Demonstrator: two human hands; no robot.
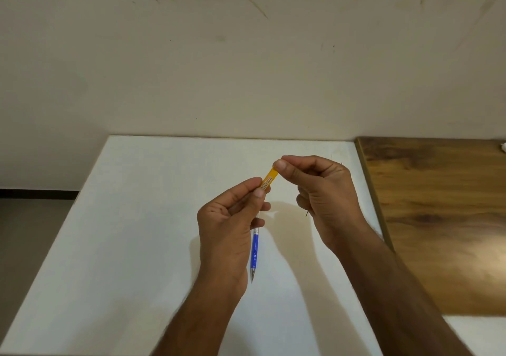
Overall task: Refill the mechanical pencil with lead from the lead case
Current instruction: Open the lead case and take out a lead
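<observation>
A small orange lead case (268,179) is held up above the white table (142,218), tilted up to the right. My left hand (228,228) pinches its lower end between thumb and fingers. My right hand (319,191) pinches its upper end with thumb and forefinger. A thin dark sliver, possibly a lead (307,214), pokes out under my right palm. The mechanical pencil (255,251), blue grip and metal tip pointing toward me, shows beside my left hand; its upper part is hidden behind my fingers, and I cannot tell whether it lies on the table or is held.
The white table ends at a cream wall (246,54) behind. A brown wooden surface (443,218) adjoins the table on the right. Floor (32,232) shows past the table's left edge.
</observation>
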